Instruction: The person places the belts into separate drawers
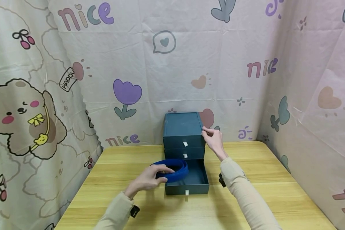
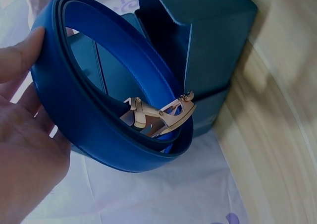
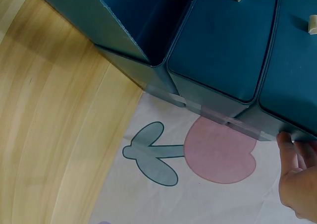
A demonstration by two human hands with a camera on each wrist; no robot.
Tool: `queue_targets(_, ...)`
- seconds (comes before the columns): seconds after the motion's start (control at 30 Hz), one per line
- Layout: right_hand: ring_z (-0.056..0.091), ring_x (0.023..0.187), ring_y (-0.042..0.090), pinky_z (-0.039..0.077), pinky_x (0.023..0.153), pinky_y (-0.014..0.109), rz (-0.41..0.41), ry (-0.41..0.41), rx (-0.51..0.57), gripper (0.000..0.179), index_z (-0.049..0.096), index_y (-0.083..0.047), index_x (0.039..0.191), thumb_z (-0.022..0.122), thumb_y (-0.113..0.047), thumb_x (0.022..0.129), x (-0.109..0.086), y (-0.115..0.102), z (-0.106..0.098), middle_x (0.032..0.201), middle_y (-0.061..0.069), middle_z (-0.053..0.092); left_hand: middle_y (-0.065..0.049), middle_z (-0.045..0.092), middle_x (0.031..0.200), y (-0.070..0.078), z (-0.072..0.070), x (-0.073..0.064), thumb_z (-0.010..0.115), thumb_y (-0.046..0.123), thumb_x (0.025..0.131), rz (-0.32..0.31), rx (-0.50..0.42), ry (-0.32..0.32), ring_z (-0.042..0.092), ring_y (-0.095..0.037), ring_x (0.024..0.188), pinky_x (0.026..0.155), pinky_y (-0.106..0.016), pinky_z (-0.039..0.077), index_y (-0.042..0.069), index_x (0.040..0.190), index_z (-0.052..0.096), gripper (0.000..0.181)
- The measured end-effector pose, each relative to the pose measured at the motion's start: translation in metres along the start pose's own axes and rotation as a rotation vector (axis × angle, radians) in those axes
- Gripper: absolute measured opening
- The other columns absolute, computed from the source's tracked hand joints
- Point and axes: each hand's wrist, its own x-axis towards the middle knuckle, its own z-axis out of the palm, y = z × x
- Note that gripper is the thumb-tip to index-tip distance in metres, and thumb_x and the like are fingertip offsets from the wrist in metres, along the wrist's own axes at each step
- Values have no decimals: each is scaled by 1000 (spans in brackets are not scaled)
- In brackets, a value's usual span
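A coiled blue belt [image 1: 179,175] hangs over the left part of a pulled-out bottom drawer [image 1: 187,190]. My left hand [image 1: 149,178] pinches the coil's left side between thumb and fingers. In the left wrist view the belt's metal buckle [image 2: 163,117] shows on the coil's inner side. The drawer belongs to a dark teal box [image 1: 184,124] with three stacked drawers; the upper two are closed. My right hand [image 1: 214,140] touches the box's upper right side with its fingertips, also seen in the right wrist view, where the hand [image 3: 299,179] is partly cut off.
The box stands on a wood-grain table [image 1: 126,191] near its back edge, just before a printed cloth [image 1: 166,80] backdrop. More printed cloth hangs at the left and right. Small pale pull tabs [image 1: 185,144] sit on the drawer fronts.
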Motion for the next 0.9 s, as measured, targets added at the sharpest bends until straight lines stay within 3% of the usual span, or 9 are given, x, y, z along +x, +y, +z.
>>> queue_targets(0.17, 71, 112, 27, 49, 76, 12, 3, 5, 5, 34, 69, -11, 130, 62, -22, 99, 1, -1, 0, 137, 8, 66, 5, 69, 106, 3, 5, 8, 65, 13, 96, 32, 1, -22, 52, -11, 95, 85, -26, 46, 20, 122, 71, 28)
queue_targets(0.47, 72, 109, 30, 47, 65, 14, -4, 0, 10, 34, 68, -10, 130, 61, -22, 99, 0, -1, -1, 137, 9, 66, 4, 70, 110, 15, 13, 21, 65, 12, 97, 58, -13, -68, 53, -8, 97, 88, -27, 47, 20, 123, 71, 28)
queue_targets(0.9, 72, 108, 30, 48, 68, 13, -11, 10, 6, 34, 69, -10, 130, 61, -22, 99, -1, -1, -1, 135, 10, 66, -1, 72, 118, 22, 26, 40, 65, 10, 96, 102, -36, -111, 56, -7, 98, 89, -23, 49, 16, 124, 71, 29)
